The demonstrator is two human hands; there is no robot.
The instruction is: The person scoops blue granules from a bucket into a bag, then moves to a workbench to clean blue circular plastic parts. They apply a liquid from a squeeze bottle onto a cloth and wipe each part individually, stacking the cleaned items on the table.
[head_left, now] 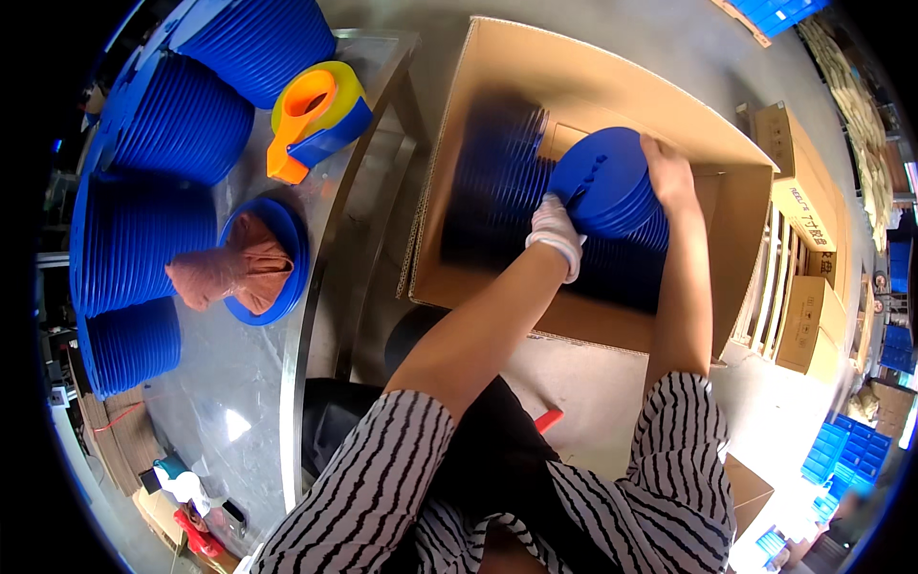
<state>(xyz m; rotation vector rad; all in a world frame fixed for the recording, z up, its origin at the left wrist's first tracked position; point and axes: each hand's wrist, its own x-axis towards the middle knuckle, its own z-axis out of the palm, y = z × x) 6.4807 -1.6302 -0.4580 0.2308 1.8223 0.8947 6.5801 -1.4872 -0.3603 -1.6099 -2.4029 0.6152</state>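
Observation:
Over the open cardboard box (746,230), a short stack of round blue plastic discs (601,172) is held between my hands, tilted toward me. My left hand (555,228), in a pale glove, grips the stack's near left edge. On the far right edge, my right hand (666,170) is closed round the rim, its fingertips partly hidden behind the discs. Inside the box, rows of more blue discs (497,163) stand on edge at the left, blurred and in shadow. Others lie under the held stack.
A metal table (229,383) at left carries tall stacks of blue discs (143,239), an orange tape dispenser (306,105) with yellow tape, and a brown cloth (251,263) on blue discs. Cartons (803,191) stand right of the box. A red object (548,420) lies on the floor.

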